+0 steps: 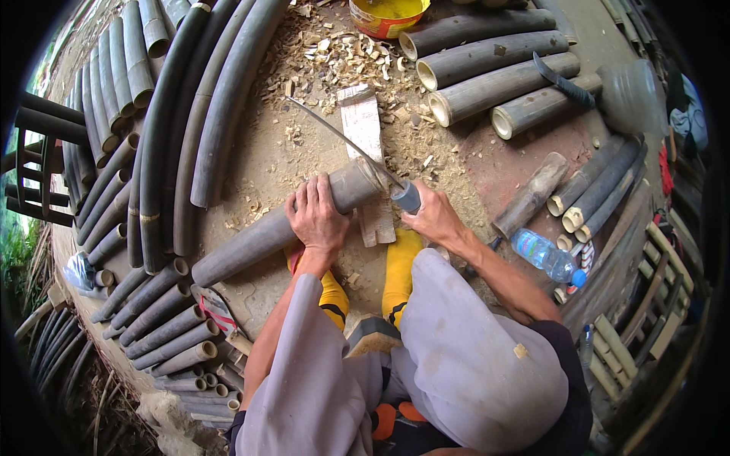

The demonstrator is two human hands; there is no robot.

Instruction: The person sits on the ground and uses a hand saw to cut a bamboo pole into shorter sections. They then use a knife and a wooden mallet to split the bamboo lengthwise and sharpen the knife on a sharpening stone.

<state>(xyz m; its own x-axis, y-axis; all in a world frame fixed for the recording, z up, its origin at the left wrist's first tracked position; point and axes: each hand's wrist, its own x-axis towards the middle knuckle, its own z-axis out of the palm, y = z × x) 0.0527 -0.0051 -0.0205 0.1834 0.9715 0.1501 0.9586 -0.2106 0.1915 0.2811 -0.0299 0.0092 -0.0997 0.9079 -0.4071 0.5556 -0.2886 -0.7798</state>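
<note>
My left hand [318, 216] is wrapped over a dark grey bamboo pole [247, 247], pressing it down from above. The pole slants from lower left to upper right, its right end resting across a pale, worn wooden board [360, 125]. My right hand [435, 214] grips the grey, round handle of a long thin-bladed tool [346, 140]. The blade points up and left, crossing the pole near its right end. Seen almost edge-on, it does not show whether it is a knife or a saw. My feet in yellow socks [403, 262] are beside the pole.
Curved bamboo poles [228, 99] and shorter pieces [171, 327] lie on the left. More cut pieces [494, 57] lie upper right, with a curved dark blade [563, 82] on them. A bucket [388, 19] stands beyond wood chips [334, 61]; a water bottle [547, 254] lies right.
</note>
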